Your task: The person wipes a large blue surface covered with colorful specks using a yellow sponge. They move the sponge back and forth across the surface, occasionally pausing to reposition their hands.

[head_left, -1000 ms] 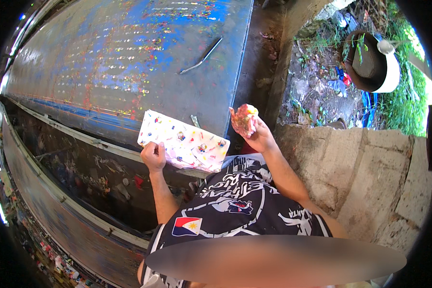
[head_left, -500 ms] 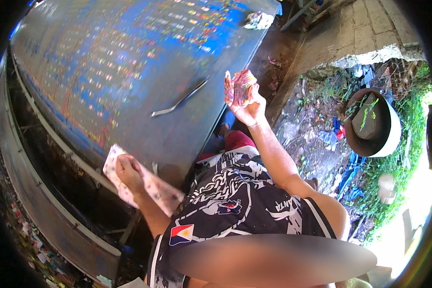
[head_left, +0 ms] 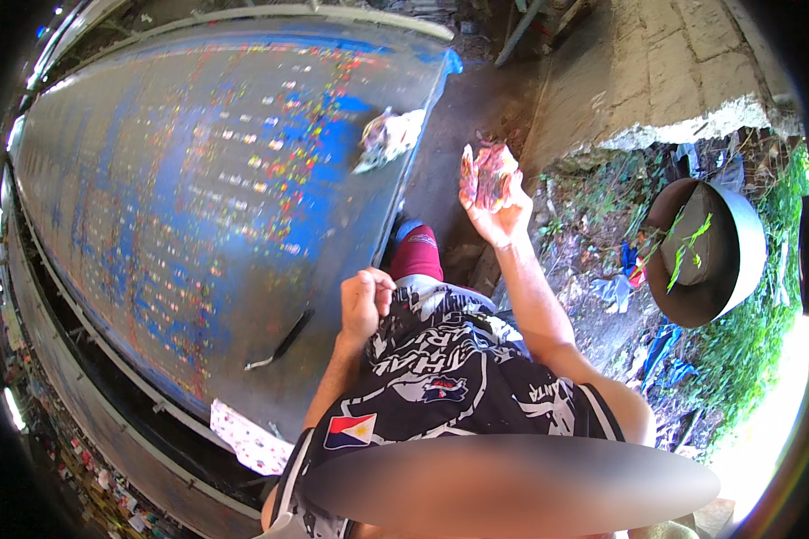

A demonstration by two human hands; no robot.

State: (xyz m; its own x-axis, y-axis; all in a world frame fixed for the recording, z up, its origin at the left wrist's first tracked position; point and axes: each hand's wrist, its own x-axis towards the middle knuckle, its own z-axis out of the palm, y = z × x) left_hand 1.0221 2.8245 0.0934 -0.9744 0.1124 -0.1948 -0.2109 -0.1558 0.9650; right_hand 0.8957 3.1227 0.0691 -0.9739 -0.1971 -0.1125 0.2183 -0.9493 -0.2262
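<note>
— Beside the long blue table (head_left: 198,180), the person's right hand (head_left: 499,211) is raised, its fingers curled round a paint-stained rag (head_left: 487,175), held above the dirt strip between the table and the concrete wall (head_left: 656,81)

— And the left hand (head_left: 364,301)?

— Closed in a loose fist near the table's edge, apparently holding nothing. A metal rod (head_left: 280,340) lies just beside it on the tabletop.

— What might go wrong?

— The patterned sheet (head_left: 247,440) hangs half over the table's near edge; a brush from the person's hip would likely tip it off. Another crumpled rag (head_left: 386,136) sits near the far edge, equally easy to knock down. The held rag looks loosely gripped and could slip into the dirt
</note>
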